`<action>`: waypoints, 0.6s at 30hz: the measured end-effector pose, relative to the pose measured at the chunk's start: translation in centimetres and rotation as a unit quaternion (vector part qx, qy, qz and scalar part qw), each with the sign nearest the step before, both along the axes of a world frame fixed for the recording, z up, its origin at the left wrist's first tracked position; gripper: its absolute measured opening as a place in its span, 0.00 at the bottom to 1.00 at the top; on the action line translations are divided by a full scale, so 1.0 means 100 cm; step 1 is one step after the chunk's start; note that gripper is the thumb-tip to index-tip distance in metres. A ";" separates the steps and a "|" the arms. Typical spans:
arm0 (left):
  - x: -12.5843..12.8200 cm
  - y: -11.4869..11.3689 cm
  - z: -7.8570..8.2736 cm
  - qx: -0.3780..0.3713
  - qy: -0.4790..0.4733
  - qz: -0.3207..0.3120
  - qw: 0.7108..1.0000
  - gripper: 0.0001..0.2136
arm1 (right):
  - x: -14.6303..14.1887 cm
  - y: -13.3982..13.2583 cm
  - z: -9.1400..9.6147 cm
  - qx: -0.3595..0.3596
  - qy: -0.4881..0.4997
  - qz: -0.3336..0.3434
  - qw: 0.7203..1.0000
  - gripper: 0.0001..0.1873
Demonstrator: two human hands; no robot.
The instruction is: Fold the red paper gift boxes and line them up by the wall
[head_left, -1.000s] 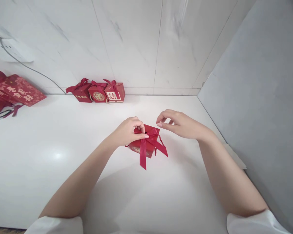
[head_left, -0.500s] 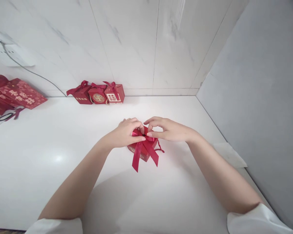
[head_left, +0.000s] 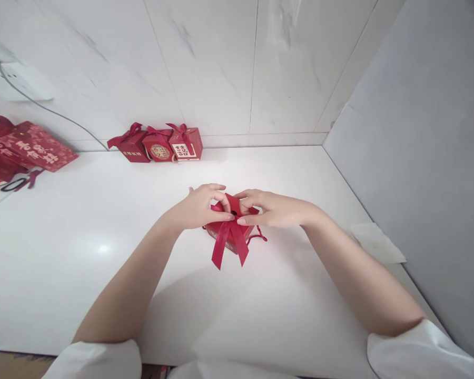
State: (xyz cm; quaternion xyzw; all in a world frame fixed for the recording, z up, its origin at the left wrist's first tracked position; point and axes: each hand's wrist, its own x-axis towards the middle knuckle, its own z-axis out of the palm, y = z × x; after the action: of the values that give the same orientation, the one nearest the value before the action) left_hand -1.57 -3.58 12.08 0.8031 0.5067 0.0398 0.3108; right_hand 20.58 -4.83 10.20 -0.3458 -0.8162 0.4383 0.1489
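A small red gift box (head_left: 218, 231) stands on the white table in front of me. A red ribbon (head_left: 221, 245) is tied at its top, and two tails hang down the near side. My left hand (head_left: 201, 207) pinches the ribbon near the knot from the left, thumb and forefinger close together. From the right, my right hand (head_left: 266, 208) grips the ribbon by the knot between thumb and fingers. A twisted red cord (head_left: 260, 235) sticks out at the box's right side. My fingers partly cover the bow.
Against the tiled wall stand three red boxes with ribbons (head_left: 158, 147). Red gift bags (head_left: 39, 147) are at the far left, with black-handled scissors (head_left: 13, 184) beside them. A grey cable (head_left: 55, 111) runs down the wall. A grey panel (head_left: 426, 147) bounds the right side.
My fingers have shifted slightly around the knot, and the ribbon's right tail hangs closer to the left one. A red flap shows more upright between my hands. The view has tilted a little.
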 end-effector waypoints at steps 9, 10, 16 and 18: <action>0.001 -0.002 -0.001 0.030 -0.026 -0.057 0.998 0.08 | 0.004 0.004 -0.004 -0.027 0.014 -0.028 0.999 0.10; 0.001 -0.002 -0.001 0.033 -0.027 -0.067 0.997 0.08 | 0.004 0.003 -0.003 -0.026 0.006 -0.021 0.999 0.09; 0.004 -0.005 0.001 0.035 -0.020 -0.114 0.993 0.07 | 0.003 0.002 0.001 -0.025 -0.009 -0.017 0.999 0.08; 0.005 -0.005 0.001 0.034 -0.023 -0.124 0.991 0.07 | 0.002 0.003 0.000 -0.030 -0.002 -0.028 0.999 0.07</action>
State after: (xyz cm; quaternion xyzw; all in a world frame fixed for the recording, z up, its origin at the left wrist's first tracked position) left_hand -1.12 -4.11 12.22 0.8688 0.3943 0.0371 0.2973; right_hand 20.82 -4.51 10.19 -0.3740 -0.7926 0.4578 0.1494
